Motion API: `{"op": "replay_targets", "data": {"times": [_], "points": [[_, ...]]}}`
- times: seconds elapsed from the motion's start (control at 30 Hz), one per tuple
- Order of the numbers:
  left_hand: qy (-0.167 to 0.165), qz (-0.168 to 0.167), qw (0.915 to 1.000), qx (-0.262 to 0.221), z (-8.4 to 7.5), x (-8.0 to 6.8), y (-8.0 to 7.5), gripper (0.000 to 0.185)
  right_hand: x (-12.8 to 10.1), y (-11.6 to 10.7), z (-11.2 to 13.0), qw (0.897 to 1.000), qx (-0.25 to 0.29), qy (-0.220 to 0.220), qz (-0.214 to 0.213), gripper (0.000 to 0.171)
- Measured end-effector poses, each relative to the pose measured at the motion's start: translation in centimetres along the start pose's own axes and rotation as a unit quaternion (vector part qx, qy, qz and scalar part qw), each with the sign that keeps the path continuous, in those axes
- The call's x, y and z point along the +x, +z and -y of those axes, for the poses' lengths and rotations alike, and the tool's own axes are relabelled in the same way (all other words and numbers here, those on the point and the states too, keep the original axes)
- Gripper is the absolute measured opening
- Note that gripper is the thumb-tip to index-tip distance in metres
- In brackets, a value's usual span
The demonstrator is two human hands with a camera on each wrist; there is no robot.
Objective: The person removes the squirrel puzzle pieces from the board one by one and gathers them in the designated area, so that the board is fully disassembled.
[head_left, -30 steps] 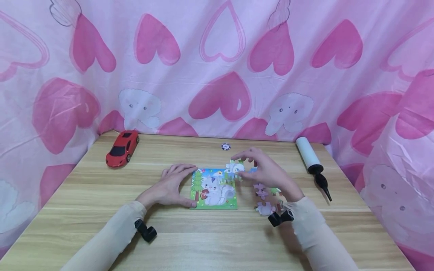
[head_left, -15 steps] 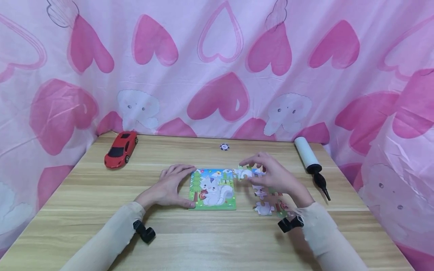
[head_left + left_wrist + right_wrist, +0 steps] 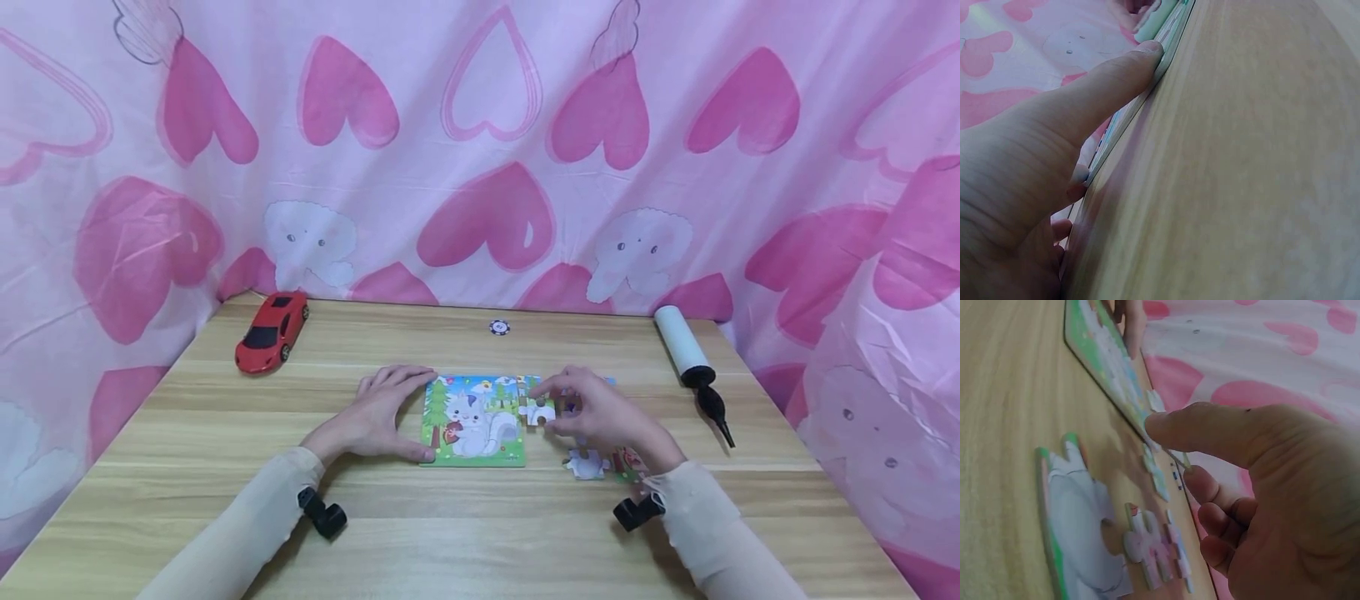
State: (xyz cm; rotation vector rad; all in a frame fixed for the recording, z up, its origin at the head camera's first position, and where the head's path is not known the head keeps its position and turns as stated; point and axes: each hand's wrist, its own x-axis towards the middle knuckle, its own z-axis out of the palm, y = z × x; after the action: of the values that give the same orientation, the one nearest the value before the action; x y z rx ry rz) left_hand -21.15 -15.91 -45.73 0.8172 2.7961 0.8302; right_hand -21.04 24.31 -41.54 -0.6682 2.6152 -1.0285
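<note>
A square puzzle board (image 3: 472, 421) with a grey squirrel picture lies on the table. At its left side rests my left hand (image 3: 367, 417), thumb and fingers spread, the thumb pressing the near left corner. In the left wrist view the thumb (image 3: 1104, 87) lies straight along the board's edge. Just right of the board, my right hand (image 3: 600, 408) pinches a jigsaw piece (image 3: 538, 414) between thumb and fingertips. Other loose pieces lie under and before that hand, among them a grey one (image 3: 587, 465) and a red and green one (image 3: 627, 462); the hand hides some.
A red toy car (image 3: 272, 332) stands at the far left. Behind the board lies a round poker chip (image 3: 499, 327). A white hand pump with a black nozzle (image 3: 684, 346) is at the far right. A pink heart-patterned curtain (image 3: 480, 208) closes off the table's back and sides.
My right hand has moved right from over the board's top right corner, then toward me, bringing the jigsaw piece down beside the board. The left hand keeps its place.
</note>
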Motion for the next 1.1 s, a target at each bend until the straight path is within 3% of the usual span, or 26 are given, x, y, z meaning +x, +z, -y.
{"op": "replay_targets", "data": {"times": [0.53,0.8,1.1], "points": [[-0.003,0.001,1.0000,0.001,-0.05,-0.04,-0.07,0.129,0.20,0.52,-0.75,1.000,-0.023,-0.003,0.019,0.046],[-0.001,0.001,1.0000,0.002,-0.12,-0.05,-0.12,0.129,0.03,0.43,-0.64,0.999,-0.033,0.028,0.020,0.044],[-0.002,0.002,1.0000,0.003,-0.06,-0.02,-0.12,0.129,0.13,0.43,-0.67,0.999,-0.031,0.018,0.022,0.045]]}}
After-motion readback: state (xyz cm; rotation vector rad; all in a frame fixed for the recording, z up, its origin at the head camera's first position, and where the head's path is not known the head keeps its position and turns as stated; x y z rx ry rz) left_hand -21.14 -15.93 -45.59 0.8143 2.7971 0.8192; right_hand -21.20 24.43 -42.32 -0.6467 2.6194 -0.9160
